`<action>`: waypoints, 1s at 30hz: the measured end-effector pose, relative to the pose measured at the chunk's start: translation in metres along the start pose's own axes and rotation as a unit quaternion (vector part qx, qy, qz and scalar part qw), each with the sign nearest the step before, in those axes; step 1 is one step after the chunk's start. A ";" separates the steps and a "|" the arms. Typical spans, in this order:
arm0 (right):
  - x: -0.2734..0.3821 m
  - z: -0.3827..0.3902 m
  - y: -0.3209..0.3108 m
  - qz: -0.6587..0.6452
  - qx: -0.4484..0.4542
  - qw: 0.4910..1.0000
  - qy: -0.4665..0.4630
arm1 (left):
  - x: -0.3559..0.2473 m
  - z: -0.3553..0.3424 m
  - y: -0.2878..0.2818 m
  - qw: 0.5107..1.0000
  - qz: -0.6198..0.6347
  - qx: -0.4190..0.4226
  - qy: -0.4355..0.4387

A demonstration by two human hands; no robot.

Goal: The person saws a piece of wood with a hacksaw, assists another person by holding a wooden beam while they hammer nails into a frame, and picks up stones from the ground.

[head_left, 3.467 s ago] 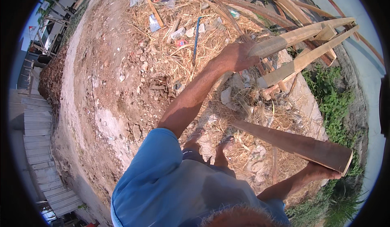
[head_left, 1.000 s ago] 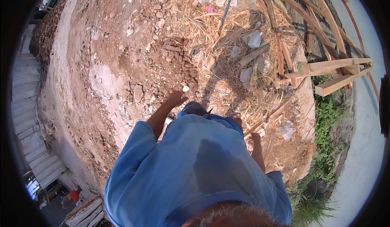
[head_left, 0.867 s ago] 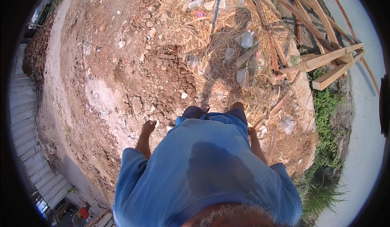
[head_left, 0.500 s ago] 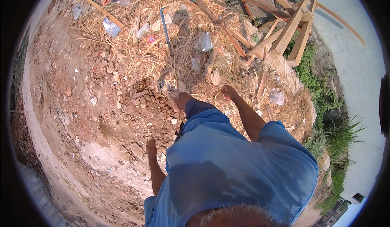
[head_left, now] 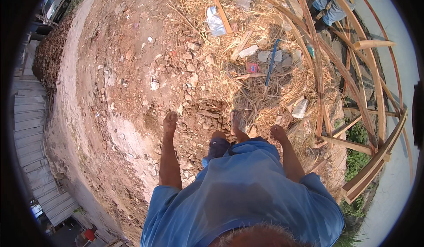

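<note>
My left hand (head_left: 170, 122) hangs empty over broken reddish earth (head_left: 203, 116), its fingers loosely apart. My right hand (head_left: 278, 132) is empty too, loosely curled with fingers a little apart, above straw (head_left: 289, 90) and rubble on the right. My bare foot (head_left: 235, 123) shows just past my shorts, between the two hands. To the right of my right hand, long timber battens (head_left: 346, 143) and boards lie crossed, some joined. A thin blue pipe (head_left: 271, 63) lies in the straw ahead, near a red wrapper (head_left: 252, 67) and grey stones.
Another person's legs (head_left: 329, 10) in light trousers are among the timbers at top right. A pale wall (head_left: 397, 79) and weeds (head_left: 355, 167) border the right. Corrugated sheeting (head_left: 33, 141) and a vehicle (head_left: 57, 1) are at the left. Plastic bags (head_left: 215, 21) lie in the straw.
Both hands held timber 3.5 seconds ago and are now empty, hanging lower. My body and view have turned, feet have shifted, and another person's legs now show among the battens.
</note>
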State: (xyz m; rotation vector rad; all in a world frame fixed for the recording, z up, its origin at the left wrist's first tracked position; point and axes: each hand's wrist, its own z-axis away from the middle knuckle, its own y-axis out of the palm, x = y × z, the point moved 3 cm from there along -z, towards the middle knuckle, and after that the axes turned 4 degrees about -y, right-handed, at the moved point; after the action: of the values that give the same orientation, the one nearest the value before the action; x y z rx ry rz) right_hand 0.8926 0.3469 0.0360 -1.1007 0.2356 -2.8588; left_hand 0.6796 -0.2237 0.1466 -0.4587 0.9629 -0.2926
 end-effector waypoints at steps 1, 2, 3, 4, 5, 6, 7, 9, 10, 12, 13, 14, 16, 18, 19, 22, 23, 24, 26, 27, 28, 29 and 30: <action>0.024 -0.012 -0.024 0.005 -0.032 0.999 -0.010 | 0.004 -0.005 0.009 0.998 0.046 0.002 -0.047; 0.048 -0.028 -0.039 0.005 -0.055 0.998 -0.025 | 0.015 -0.009 0.009 0.997 0.048 0.006 -0.067; 0.069 -0.048 -0.053 0.001 -0.078 0.996 -0.043 | 0.031 -0.014 0.008 0.995 0.048 0.009 -0.082; 0.074 -0.075 -0.098 0.013 -0.104 0.990 -0.092 | 0.030 -0.027 0.034 0.994 0.058 0.036 -0.087; 0.073 -0.091 -0.144 0.028 -0.134 0.982 -0.131 | 0.024 -0.031 0.071 0.992 0.005 0.082 -0.099; 0.097 -0.109 -0.136 0.054 -0.138 0.981 -0.123 | 0.037 -0.028 0.064 0.989 -0.015 0.121 -0.078; 0.138 -0.131 -0.113 0.076 -0.126 0.981 -0.123 | 0.062 -0.028 0.039 0.987 -0.061 0.112 -0.097; 0.176 -0.148 -0.103 0.033 -0.137 0.986 -0.088 | 0.060 -0.013 0.063 0.982 -0.031 0.120 -0.143; 0.208 -0.174 -0.089 0.014 -0.122 0.987 -0.103 | 0.075 -0.026 0.054 0.987 -0.074 0.134 0.045; 0.248 -0.198 -0.075 0.062 -0.141 0.984 -0.094 | 0.052 -0.024 0.072 0.980 -0.089 0.172 -0.036; 0.237 -0.231 -0.112 0.127 -0.157 0.969 -0.145 | 0.039 -0.055 0.099 0.941 -0.206 0.267 0.022; 0.267 -0.255 -0.073 0.108 -0.136 0.973 -0.153 | 0.051 -0.068 0.078 0.954 -0.177 0.217 0.106; 0.316 -0.295 -0.033 0.115 -0.115 0.975 -0.152 | 0.045 -0.120 0.071 0.932 -0.237 0.272 0.029; 0.330 -0.341 -0.020 0.154 -0.133 0.964 -0.169 | 0.021 -0.175 0.074 0.928 -0.207 0.295 0.091; 0.344 -0.370 -0.012 0.168 -0.159 0.952 -0.201 | -0.005 -0.223 0.075 0.926 -0.194 0.296 0.129; 0.400 -0.421 0.034 0.244 -0.090 0.958 -0.122 | -0.082 -0.328 0.061 0.980 -0.163 0.112 -0.020; 0.416 -0.440 0.043 0.224 -0.061 0.970 -0.072 | -0.129 -0.360 0.065 0.986 -0.121 0.103 -0.048; 0.423 -0.466 0.044 0.241 -0.079 0.964 -0.077 | -0.177 -0.380 0.073 0.988 -0.079 0.102 -0.078; 0.424 -0.525 0.048 0.275 -0.109 0.951 -0.088 | -0.224 -0.412 0.097 0.989 -0.093 0.096 -0.067; 0.438 -0.554 0.053 0.280 -0.103 0.952 -0.073 | -0.228 -0.419 0.109 0.994 -0.092 0.057 0.022; 0.456 -0.579 0.058 0.284 -0.092 0.953 -0.057 | -0.223 -0.423 0.120 0.986 -0.137 0.061 0.075; 0.470 -0.604 0.057 0.285 -0.090 0.954 -0.036 | -0.260 -0.417 0.127 0.985 -0.154 0.068 0.030; 0.491 -0.626 0.061 0.269 -0.089 0.959 -0.021 | -0.285 -0.420 0.139 0.957 -0.234 0.161 -0.058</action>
State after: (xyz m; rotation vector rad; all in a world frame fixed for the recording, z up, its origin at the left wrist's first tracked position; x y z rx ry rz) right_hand 0.1091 0.3016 -0.1081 -0.9389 0.6848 -2.3601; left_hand 0.1780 -0.0810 0.0774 -0.3933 0.6642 -0.8309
